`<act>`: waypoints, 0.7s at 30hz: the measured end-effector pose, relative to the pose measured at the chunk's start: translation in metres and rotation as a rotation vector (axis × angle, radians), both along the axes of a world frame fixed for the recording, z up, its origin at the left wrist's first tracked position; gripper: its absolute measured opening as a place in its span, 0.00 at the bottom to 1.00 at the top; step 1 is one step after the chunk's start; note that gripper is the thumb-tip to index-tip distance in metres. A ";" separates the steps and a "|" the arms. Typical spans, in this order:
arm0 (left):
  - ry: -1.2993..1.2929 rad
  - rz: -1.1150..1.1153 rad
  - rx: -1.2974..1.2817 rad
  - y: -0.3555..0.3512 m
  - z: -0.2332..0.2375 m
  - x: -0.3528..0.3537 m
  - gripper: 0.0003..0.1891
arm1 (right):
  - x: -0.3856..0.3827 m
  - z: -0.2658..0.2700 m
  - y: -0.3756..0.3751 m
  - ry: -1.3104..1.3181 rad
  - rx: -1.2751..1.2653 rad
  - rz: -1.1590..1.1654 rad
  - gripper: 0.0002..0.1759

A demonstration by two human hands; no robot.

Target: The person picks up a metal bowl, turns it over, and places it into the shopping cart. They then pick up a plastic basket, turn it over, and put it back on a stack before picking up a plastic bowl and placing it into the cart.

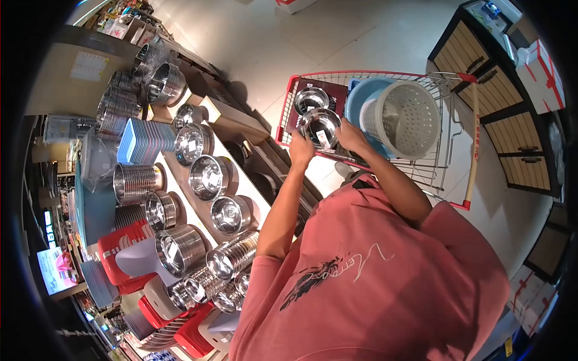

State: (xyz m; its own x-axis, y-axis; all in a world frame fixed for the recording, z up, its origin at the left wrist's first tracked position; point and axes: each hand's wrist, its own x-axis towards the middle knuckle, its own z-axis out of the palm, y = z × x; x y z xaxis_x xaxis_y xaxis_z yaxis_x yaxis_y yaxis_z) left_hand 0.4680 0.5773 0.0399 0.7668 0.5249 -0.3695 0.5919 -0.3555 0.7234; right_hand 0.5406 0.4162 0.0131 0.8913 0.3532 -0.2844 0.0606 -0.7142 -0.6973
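Floor (265, 36): gleaming pale, soft shadows spreading near the shelving (175, 182).
Held bowl (316, 123): catching bright, mirror-like highlights.
Steel bowls (230, 215): glinting with small white hotspots.
Screen (55, 271): glowing brightly, its detail blurring.
Cabinets (509, 129): bending from wide-angle distortion.
Shirt print (337, 271): showing fairly sharply.
Picture edges: sinking into black, faint blue flare fringing some corners.

Floor (283, 36): open along the far side of the cart (328, 73).
Shelf side: bare floor strip off the cart's front end, then the shelving (235, 125), crowded with steel basins (208, 177).
Cart front: dark box (339, 96) below, small bowl (311, 99) and held bowl (320, 125) above.
Cart middle: filled by blue tub (356, 99) and perforated basket (415, 117).
Cart handle (473, 144): narrow gap before it; cabinets (478, 72) stand beyond.
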 end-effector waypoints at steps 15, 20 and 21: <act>0.134 -0.038 0.369 0.046 -0.021 0.128 0.18 | 0.110 -0.028 0.063 0.063 -0.116 -0.054 0.22; 0.218 -0.059 0.409 0.046 -0.032 0.128 0.21 | 0.113 -0.033 0.059 0.092 -0.153 0.011 0.26; 0.203 -0.032 0.411 0.042 -0.022 0.121 0.22 | 0.113 -0.050 0.058 0.048 -0.127 -0.019 0.26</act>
State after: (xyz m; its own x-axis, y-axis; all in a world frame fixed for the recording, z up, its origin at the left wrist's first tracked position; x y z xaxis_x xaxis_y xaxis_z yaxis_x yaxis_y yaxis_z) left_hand 0.5889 0.6189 0.0183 0.7185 0.6366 -0.2801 0.6912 -0.6088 0.3894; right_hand 0.6532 0.4745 -0.0367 0.8818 0.2946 -0.3684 0.0147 -0.7977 -0.6028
